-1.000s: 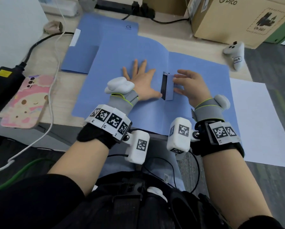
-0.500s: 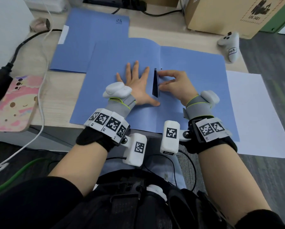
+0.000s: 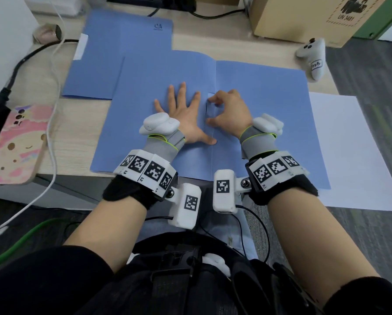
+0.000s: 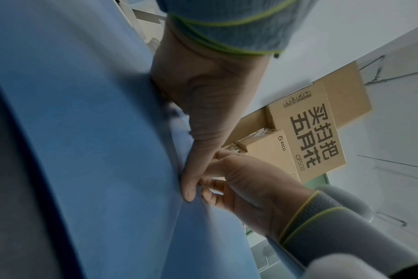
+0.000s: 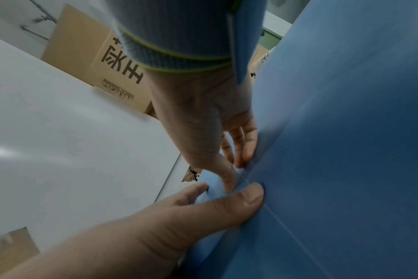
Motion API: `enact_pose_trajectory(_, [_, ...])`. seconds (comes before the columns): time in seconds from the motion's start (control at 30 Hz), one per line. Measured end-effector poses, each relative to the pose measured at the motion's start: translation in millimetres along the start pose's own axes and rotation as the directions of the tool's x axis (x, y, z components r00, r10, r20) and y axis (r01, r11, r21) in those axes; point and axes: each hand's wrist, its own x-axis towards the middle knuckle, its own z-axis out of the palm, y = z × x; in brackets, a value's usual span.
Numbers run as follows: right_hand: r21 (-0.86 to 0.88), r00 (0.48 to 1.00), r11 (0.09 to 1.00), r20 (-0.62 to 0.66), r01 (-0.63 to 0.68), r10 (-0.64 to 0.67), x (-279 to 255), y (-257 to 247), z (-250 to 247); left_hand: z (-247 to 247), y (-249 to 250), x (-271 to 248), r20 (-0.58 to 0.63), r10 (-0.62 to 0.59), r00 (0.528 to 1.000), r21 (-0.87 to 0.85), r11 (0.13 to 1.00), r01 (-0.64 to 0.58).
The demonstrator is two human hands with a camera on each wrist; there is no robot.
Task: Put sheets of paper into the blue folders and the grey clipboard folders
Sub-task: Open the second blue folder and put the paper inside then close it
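An open blue folder [image 3: 258, 98] lies flat on the desk in front of me. My left hand [image 3: 183, 114] presses on its left half with fingers spread and straight, thumb by the spine. My right hand [image 3: 227, 110] is curled over the small blue clip flap [image 3: 210, 109] at the spine, holding it between index finger and thumb. The right wrist view shows those fingertips [image 5: 227, 181] down on the flap beside my left thumb [image 5: 227, 205]. A second, closed blue folder [image 3: 113, 53] lies behind on the left. One white sheet [image 3: 349, 144] lies right of the open folder.
A pink phone [image 3: 13, 142] and white and black cables [image 3: 54, 87] lie at the left. A cardboard box [image 3: 304, 17] and a white controller [image 3: 313, 60] sit at the back right. The desk's front edge runs under my wrists.
The clip flap stood on edge a moment ago and now lies nearly flat under my right fingers. My left hand has stayed pressed on the folder.
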Motion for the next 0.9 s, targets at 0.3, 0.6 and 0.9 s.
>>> enact_pose_trajectory(0.3, [0.354,0.999,0.935,0.026,-0.030,0.022,-24,9,-30,-20,33,-1,-0.048,0.034,0.998,0.028,0.999,-0.033])
enact_pose_trajectory(0.6, [0.578,0.907,0.816,-0.343,0.001,0.242,-67,67,-66,-4,104,3,-0.074,0.296,0.952,-0.141,0.942,-0.304])
enact_pose_trajectory(0.9, [0.381,0.631,0.882,-0.619,-0.278,0.467,-101,140,-92,32,173,11,-0.002,0.474,0.880,-0.363,0.820,-0.442])
